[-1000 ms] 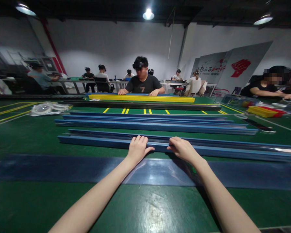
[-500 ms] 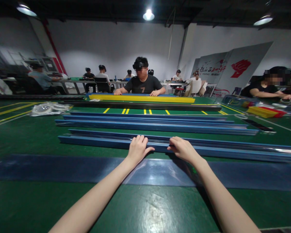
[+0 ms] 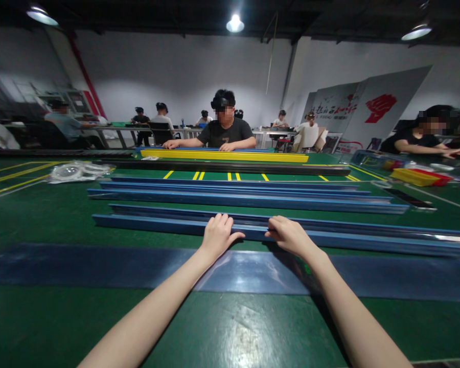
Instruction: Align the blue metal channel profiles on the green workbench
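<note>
A long blue channel-shaped strip [image 3: 157,223] lies crosswise on the green table, its open side up. My left hand [image 3: 219,234] is closed over its near wall, fingers curled inside the channel and thumb stretched out along the front. A short way to the right, my right hand [image 3: 287,232] grips the same wall, with its fingertips partly hidden. Under my forearms lies a flat, glossy bluish clear strip [image 3: 249,271], flat on the tabletop. Just beyond the held piece rest more blue channel strips [image 3: 245,198], side by side.
Farther back lie a black strip [image 3: 230,167] and a yellow strip [image 3: 222,156]. A bag with clear rolls [image 3: 74,172] sits at left; a dark phone-like slab [image 3: 412,199] and a yellow tray [image 3: 412,177] are at right. A person [image 3: 226,130] works across the table.
My hands stay on the blue channel strip, almost still. Across the table, the person's hands have shifted to the left along the far strips.
</note>
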Available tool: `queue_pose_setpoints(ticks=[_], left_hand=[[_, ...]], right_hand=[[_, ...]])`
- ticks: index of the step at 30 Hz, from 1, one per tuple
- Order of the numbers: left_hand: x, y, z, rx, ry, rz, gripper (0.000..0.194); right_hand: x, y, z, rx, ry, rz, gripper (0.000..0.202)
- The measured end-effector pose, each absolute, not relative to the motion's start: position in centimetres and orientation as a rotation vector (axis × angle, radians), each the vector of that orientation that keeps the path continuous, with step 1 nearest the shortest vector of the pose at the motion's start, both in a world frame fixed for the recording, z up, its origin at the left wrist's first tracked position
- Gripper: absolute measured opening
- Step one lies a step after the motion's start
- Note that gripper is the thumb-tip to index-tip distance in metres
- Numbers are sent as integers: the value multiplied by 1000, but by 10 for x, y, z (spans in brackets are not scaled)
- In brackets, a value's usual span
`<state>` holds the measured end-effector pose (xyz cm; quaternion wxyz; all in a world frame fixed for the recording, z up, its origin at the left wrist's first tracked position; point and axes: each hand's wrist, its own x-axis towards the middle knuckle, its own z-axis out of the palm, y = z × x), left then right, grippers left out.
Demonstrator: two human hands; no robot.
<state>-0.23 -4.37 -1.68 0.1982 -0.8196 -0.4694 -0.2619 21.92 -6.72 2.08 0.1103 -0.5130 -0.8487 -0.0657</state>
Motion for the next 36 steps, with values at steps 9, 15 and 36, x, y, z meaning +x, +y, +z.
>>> queue_pose_setpoints(ticks=[9,15,36], left_hand=[[-3,-44,-18,-2312,-1281,-725,39],[-3,-42,-20,-2366,-1241,-740,34],[-3,-41,-21,-2359,-1248,-702,32]], right_hand=[[219,-68,25,-1538,-2508,-193,11],[223,-68,26,-1567,-2476,-162,9],[273,-72,34,-1842,-2283,-92,20]])
